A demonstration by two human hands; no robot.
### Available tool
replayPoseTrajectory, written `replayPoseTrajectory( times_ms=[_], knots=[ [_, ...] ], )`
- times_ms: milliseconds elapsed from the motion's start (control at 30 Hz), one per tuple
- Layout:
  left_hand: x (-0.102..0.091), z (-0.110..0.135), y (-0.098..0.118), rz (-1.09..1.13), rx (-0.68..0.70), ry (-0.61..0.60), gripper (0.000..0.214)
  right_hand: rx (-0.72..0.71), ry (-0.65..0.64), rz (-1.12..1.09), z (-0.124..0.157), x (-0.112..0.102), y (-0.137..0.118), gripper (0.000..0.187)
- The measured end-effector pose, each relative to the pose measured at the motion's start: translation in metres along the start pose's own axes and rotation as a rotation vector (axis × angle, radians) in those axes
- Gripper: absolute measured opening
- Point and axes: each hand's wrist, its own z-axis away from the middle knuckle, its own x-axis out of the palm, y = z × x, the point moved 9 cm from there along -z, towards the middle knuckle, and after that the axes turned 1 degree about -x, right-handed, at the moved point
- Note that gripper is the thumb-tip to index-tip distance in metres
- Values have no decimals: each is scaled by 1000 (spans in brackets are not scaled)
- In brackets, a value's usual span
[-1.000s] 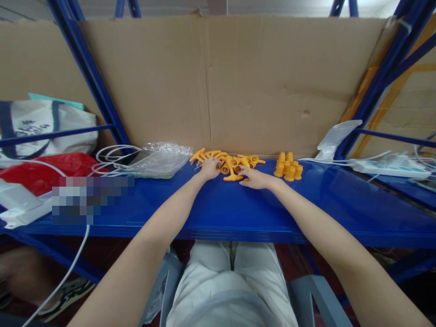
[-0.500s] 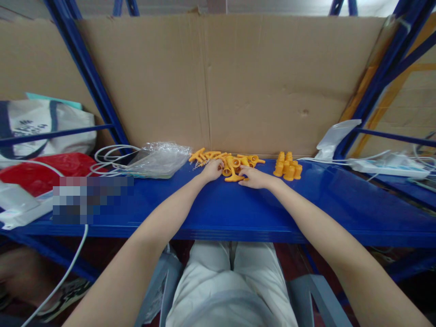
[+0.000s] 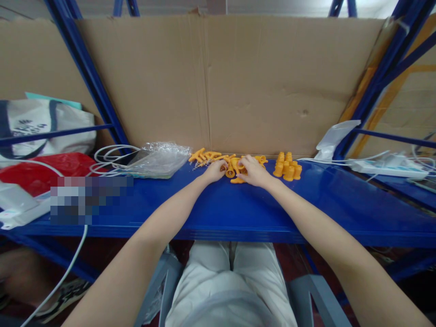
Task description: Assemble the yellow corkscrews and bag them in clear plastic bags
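In the head view, both bare hands are at a pile of orange-yellow plastic pieces (image 3: 230, 173) lying on the blue counter (image 3: 231, 213), close to the cardboard panel (image 3: 255, 81) behind it. The left hand (image 3: 214, 171) is at the pile's near left edge, fingers curled against a piece with a round, brownish opening; its grip is partly closed, but whether it has firm hold of that piece I cannot tell. The right hand (image 3: 254, 171) bends over the middle and right of the pile, its fingers arched down onto the pieces and hiding some; how far its grip is closed, and on what, cannot be told. Just beyond the left hand lie branched orange pieces (image 3: 204, 156), with a thin chain (image 3: 198, 166) beside them. Right of the right hand, a little apart from it, orange cup-like pieces (image 3: 288, 169) stand upright in a tight cluster. Clear plastic bags (image 3: 155, 161) lie left of the pile, and a white power strip (image 3: 388, 169) lies far right.
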Motion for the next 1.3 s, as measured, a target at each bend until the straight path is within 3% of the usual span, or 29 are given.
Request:
replayPoseTrajectory(
  times_ms=[100,267,467,767,967,1300],
  knots=[
    [0,0,-2,-18,-26,-11,18,-66,-59,39,2,9,-12,49],
    [-4,-1,-11,-56,-109,-11,17,-66,-182,71,3,28,-17,36],
    [-15,2,-32,-39,-265,59,16,-54,-205,69,5,29,-21,41],
    [-26,7,-44,-3,-387,184,18,-57,-305,84,8,38,-30,46],
    [-29,6,-44,43,-347,202,17,-30,-284,56,9,38,-25,51],
    [-20,1,-14,23,-180,143,15,-114,-242,41,7,39,-31,47]
  ],
)
